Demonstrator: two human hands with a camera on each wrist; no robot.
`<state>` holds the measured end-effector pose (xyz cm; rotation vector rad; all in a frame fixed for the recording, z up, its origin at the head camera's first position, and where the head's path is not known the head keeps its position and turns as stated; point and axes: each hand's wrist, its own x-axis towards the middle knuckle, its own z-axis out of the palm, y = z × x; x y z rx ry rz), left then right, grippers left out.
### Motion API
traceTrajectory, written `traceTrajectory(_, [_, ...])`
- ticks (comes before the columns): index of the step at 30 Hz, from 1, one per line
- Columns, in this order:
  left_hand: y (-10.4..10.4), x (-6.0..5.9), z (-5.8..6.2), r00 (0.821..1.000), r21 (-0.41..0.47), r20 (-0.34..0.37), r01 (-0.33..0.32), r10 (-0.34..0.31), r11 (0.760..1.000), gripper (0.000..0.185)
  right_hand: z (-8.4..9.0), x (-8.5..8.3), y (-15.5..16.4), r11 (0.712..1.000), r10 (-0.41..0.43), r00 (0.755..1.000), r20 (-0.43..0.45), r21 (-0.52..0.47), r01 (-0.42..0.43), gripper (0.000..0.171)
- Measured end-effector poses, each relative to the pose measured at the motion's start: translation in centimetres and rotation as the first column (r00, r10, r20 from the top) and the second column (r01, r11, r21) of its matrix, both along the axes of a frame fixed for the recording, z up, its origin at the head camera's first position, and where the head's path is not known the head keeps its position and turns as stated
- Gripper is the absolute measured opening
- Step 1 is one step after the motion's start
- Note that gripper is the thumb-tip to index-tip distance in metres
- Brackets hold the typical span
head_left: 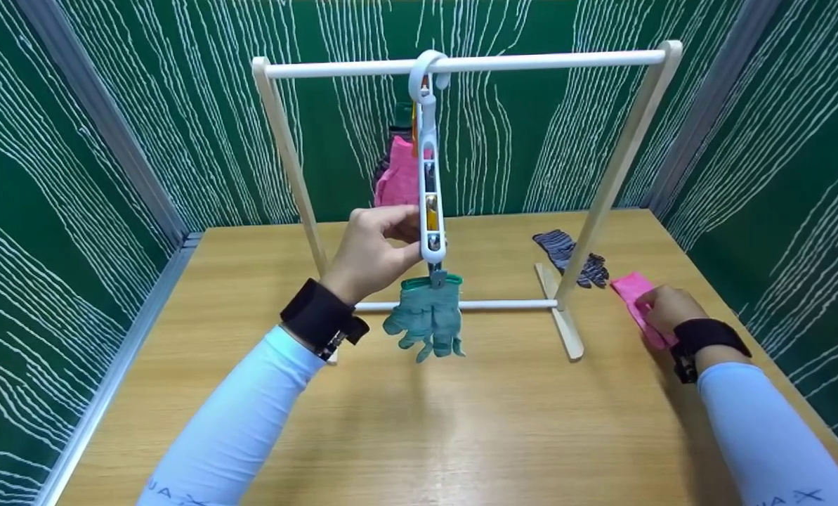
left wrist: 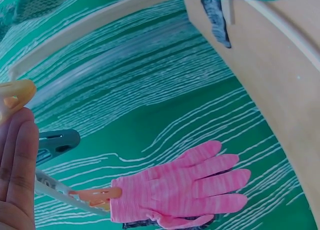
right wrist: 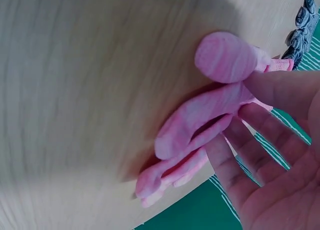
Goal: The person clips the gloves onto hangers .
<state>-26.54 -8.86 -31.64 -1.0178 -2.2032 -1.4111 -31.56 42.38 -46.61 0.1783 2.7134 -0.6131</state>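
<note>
The left hand point(head_left: 373, 249) is up at the white hanger point(head_left: 429, 176) that's hooked over the top bar of the rack point(head_left: 622, 161), fingers curled in and pinching it near the lower end. A green glove point(head_left: 429, 316) is dangling from the bottom clip, just beside that hand, over the table point(head_left: 461, 422).

The right hand point(head_left: 664, 309) is sitting way off at the right edge of the table, fingers resting on a pink glove point(head_left: 636, 295) that's lying flat there. From the head view it's hard to tell whether it's actually gripping. The right wrist view is clearing that up: the fingers point(right wrist: 250, 155) are nearly straight and spread a bit, tips touching the glove's fingers, no pinch that shows.

A grey glove point(head_left: 573, 256) is lying by the rack's right foot, near the pink one but apart from it.

The head view is only showing a sliver of a second pink glove point(head_left: 397, 179) hanging behind the hanger. The left wrist view is giving it in full: it's spread out, held at the cuff by an orange clip point(left wrist: 97, 195), with something dark peeking out underneath it. That same view is also catching another orange clip point(left wrist: 15, 97) right above the left fingers point(left wrist: 20, 165), plus a grey clip point(left wrist: 57, 142) beside them, which the head view mostly hides.
</note>
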Motion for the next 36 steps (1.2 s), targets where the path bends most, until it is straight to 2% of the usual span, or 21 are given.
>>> traceTrajectory(2, [0.0, 0.0, 0.0, 1.000, 0.004, -0.001, 0.000, 0.000, 1.000, 0.027, -0.4, -0.3, 0.2, 0.998, 0.046, 0.999, -0.028, 0.033, -0.046, 0.051])
traceTrajectory(7, [0.0, 0.0, 0.0, 1.000, 0.004, -0.008, 0.008, -0.008, 1.000, 0.027, -1.2, -1.0, 0.4, 0.997, 0.064, 0.998, -0.026, 0.052, -0.063, 0.049])
traceTrajectory(9, [0.0, 0.0, 0.1, 1.000, 0.004, -0.005, 0.009, -0.009, 1.000, 0.028, -1.2, -1.0, 0.3, 0.998, 0.049, 0.999, -0.005, 0.025, -0.049, 0.050])
traceTrajectory(16, [0.0, 0.2, 0.3, 1.000, 0.011, 0.012, 0.010, -0.010, 1.000, 0.028, -1.0, -1.3, 0.1, 0.998, 0.061, 0.998, -0.004, -0.024, -0.061, 0.038])
traceTrajectory(21, [0.2, 0.2, 0.3, 1.000, 0.014, 0.010, 0.011, -0.011, 1.000, 0.028, -0.9, -1.1, 0.1, 0.998, 0.046, 0.999, -0.006, -0.053, -0.046, 0.036])
traceTrajectory(32, [-0.1, 0.0, 0.3, 1.000, 0.026, -0.006, 0.008, -0.008, 1.000, 0.028, -1.7, -1.4, 0.2, 1.000, 0.014, 0.989, -0.149, 0.021, -0.011, 0.055])
traceTrajectory(36, [-0.1, -0.1, 0.2, 1.000, 0.042, -0.019, 0.024, -0.023, 0.999, 0.026, -2.0, -1.8, 0.4, 0.999, 0.008, 0.989, -0.148, 0.039, -0.002, 0.067])
